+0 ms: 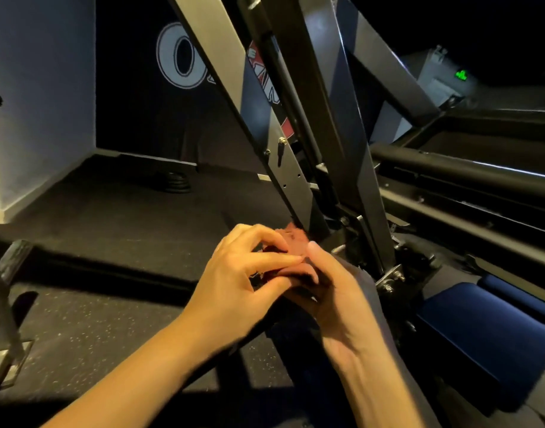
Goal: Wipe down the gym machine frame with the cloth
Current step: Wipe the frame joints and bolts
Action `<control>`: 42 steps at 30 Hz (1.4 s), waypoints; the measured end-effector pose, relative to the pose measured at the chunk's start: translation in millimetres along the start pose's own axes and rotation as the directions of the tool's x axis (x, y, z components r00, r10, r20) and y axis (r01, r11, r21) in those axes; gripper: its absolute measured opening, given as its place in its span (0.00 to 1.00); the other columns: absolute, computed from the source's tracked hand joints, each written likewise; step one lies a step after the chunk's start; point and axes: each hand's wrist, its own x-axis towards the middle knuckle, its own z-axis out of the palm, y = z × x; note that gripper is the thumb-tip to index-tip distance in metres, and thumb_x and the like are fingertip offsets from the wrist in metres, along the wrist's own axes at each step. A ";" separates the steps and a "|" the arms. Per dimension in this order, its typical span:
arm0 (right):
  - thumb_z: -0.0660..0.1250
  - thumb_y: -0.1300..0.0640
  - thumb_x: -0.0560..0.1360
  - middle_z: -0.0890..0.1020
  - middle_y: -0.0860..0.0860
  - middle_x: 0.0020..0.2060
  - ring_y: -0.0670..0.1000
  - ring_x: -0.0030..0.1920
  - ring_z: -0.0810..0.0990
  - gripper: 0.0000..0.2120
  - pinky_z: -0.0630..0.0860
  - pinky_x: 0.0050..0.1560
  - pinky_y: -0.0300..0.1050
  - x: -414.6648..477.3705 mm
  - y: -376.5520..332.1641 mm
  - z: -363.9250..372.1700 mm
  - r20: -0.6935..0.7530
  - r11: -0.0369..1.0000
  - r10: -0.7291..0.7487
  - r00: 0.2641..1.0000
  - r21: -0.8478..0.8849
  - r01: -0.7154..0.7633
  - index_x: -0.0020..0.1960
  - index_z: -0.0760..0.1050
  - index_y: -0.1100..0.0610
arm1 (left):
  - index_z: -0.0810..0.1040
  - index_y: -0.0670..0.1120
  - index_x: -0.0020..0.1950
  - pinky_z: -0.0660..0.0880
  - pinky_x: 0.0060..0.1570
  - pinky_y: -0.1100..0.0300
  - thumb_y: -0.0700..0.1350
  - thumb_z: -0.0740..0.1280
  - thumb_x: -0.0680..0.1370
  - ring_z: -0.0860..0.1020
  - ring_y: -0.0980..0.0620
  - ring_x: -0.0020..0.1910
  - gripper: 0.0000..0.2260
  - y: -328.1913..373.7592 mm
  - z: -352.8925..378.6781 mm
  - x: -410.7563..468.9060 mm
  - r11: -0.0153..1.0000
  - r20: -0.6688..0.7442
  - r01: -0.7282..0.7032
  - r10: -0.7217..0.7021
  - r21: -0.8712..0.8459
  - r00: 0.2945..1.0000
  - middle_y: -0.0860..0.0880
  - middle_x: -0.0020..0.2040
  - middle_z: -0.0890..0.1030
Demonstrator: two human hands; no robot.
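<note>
A small reddish-brown cloth [296, 239] is bunched between both of my hands, just below the foot of the machine's slanted frame beams. My left hand [240, 279] pinches it from the left with curled fingers. My right hand [330, 291] holds it from underneath, thumb up against the cloth. Most of the cloth is hidden by my fingers. The gym machine frame [283, 168] rises up and to the left as a grey beam beside a black beam [351, 168], meeting a bolted base [388, 279] right of my hands.
A blue padded seat [481, 329] lies at the lower right, with black rails [462, 177] running off to the right. Dark speckled rubber floor [110, 230] spreads to the left. A dark wall banner with a white logo [178, 57] hangs behind. Metal equipment [5, 298] stands at the left edge.
</note>
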 end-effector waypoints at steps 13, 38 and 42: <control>0.68 0.52 0.77 0.79 0.44 0.49 0.43 0.51 0.80 0.11 0.82 0.52 0.48 67.9 -62.4 20.9 -0.111 0.355 -0.905 0.411 -0.729 0.585 0.57 0.80 0.55 | 0.86 0.53 0.56 0.69 0.60 0.74 0.50 0.70 0.76 0.77 0.58 0.62 0.10 13.2 -52.1 58.9 0.999 -0.246 -0.037 0.042 0.021 0.968 0.61 0.57 0.80; 0.68 0.66 0.76 0.80 0.62 0.52 0.58 0.52 0.79 0.16 0.77 0.50 0.42 104.1 -182.2 141.5 0.393 -0.416 -0.896 -0.208 -0.576 0.704 0.64 0.79 0.67 | 0.83 0.48 0.63 0.77 0.55 0.63 0.51 0.67 0.77 0.78 0.52 0.58 0.17 69.9 -180.3 192.0 0.945 -0.660 -0.102 0.292 0.311 0.693 0.50 0.58 0.81; 0.64 0.62 0.78 0.82 0.61 0.51 0.57 0.52 0.77 0.16 0.75 0.51 0.44 106.0 -159.5 126.1 0.380 -0.446 -0.890 -0.251 -0.617 0.648 0.62 0.80 0.67 | 0.81 0.46 0.67 0.67 0.58 0.77 0.51 0.70 0.76 0.75 0.53 0.61 0.20 73.8 -191.2 206.1 0.887 -0.657 -0.102 0.407 0.451 0.635 0.48 0.61 0.80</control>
